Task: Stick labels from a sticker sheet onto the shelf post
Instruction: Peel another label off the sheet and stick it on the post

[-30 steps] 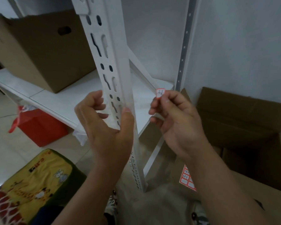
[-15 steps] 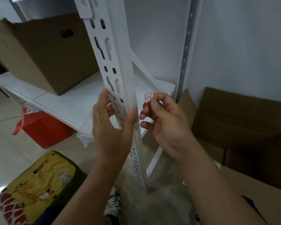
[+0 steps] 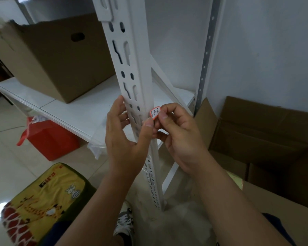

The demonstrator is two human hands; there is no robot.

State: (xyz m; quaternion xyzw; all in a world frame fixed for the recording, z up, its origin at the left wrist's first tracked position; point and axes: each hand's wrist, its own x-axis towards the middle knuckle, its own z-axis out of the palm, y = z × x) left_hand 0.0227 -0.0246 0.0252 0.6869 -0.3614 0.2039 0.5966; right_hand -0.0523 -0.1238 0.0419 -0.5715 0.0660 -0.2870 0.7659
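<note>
The shelf post [image 3: 132, 71] is a white-painted metal angle, smooth and slightly glossy, punched along its left face with paired round holes and long keyhole slots; its long axis runs nearly upright, leaning a little so the top sits left of the foot. The left hand [image 3: 124, 139] wraps the post from the left, fingers curled behind the slotted face and the thumb pressed against the post's front corner. Just beside that thumb, the right hand [image 3: 180, 137] pinches a small label [image 3: 155, 113] between thumb and forefinger. The label is a paper sticker, white with an orange-red border and clipped corners, bearing handwritten characters that seem to read "3-2", though the first mark is unclear. It stands roughly on edge, tilted so its long side rises to the right, with its left edge at the post's right corner; whether it already touches the metal cannot be told. Behind the post lies a flat white shelf board [image 3: 82, 107] carrying a brown corrugated cardboard box [image 3: 57, 55] with an oval hand hole. A red bag [image 3: 48, 137] sits on the tiled floor below, a yellow printed cushion [image 3: 41, 203] is nearer, and open cardboard flaps [image 3: 256, 132] stand to the right.
</note>
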